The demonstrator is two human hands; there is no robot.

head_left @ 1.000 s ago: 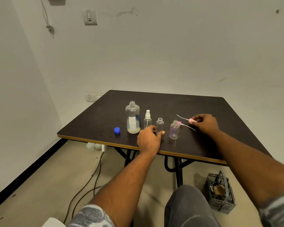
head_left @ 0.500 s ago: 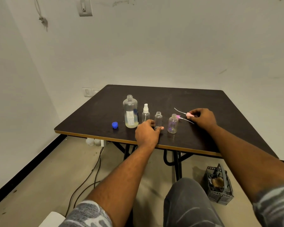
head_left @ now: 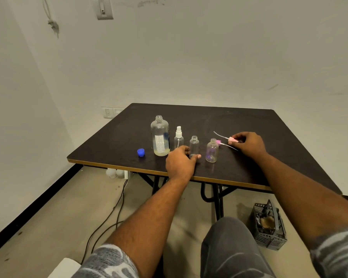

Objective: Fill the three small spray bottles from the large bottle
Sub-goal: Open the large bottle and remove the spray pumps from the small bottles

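Both hands: left fingers point(head_left: 197, 156) grip middle bottle point(head_left: 194, 145); right fingers point(head_left: 236, 136) pinch pink sprayer point(head_left: 233, 139).

We are seeing four bottles crowding the table's point(head_left: 219, 121) near edge: large bottle point(head_left: 159, 137), capped sprayer point(head_left: 178, 138), two open small bottles point(head_left: 194, 146) point(head_left: 212, 150). Far tabletop is lying open.

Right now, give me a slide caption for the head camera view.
Left hand steadies an open small bottle beside the large bottle; right hand holds a pink sprayer.
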